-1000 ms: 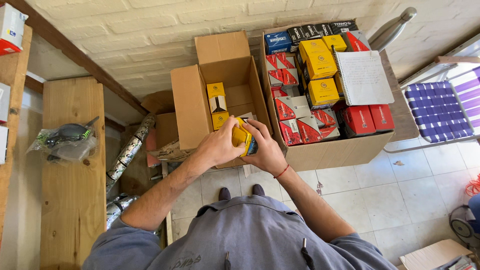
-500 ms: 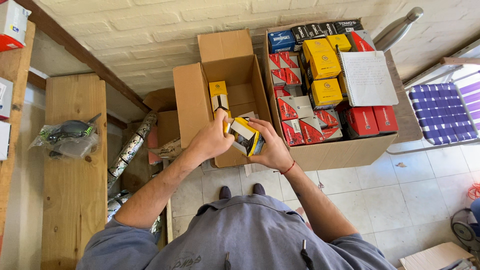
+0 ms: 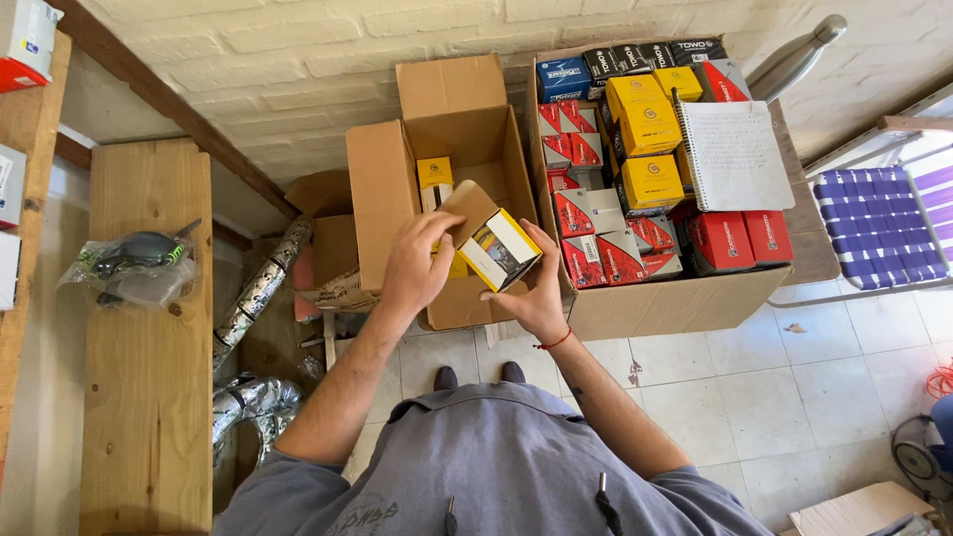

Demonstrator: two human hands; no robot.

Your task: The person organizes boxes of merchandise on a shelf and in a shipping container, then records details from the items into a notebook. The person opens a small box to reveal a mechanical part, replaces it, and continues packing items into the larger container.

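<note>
Both hands hold a small yellow box [image 3: 499, 249] with a white end panel over the open cardboard carton [image 3: 382, 194]. My left hand [image 3: 414, 266] lifts the box's brown flap with its fingertips. Cupped under the box from the right is my right hand [image 3: 531, 294], a red cord round its wrist. Inside the carton stand a few more yellow boxes [image 3: 434, 176].
A larger carton [image 3: 685, 298] to the right is packed with several red, yellow and blue boxes, a spiral notebook [image 3: 735, 154] on top. A wooden bench [image 3: 149, 357] at left carries a bagged part [image 3: 129, 266]. Foil ducting [image 3: 253, 298] lies below. A woven chair [image 3: 879, 223] stands right.
The yellow box has been raised and turned so its end panel faces up, and my left hand has pulled its flap open. The view shifted slightly.
</note>
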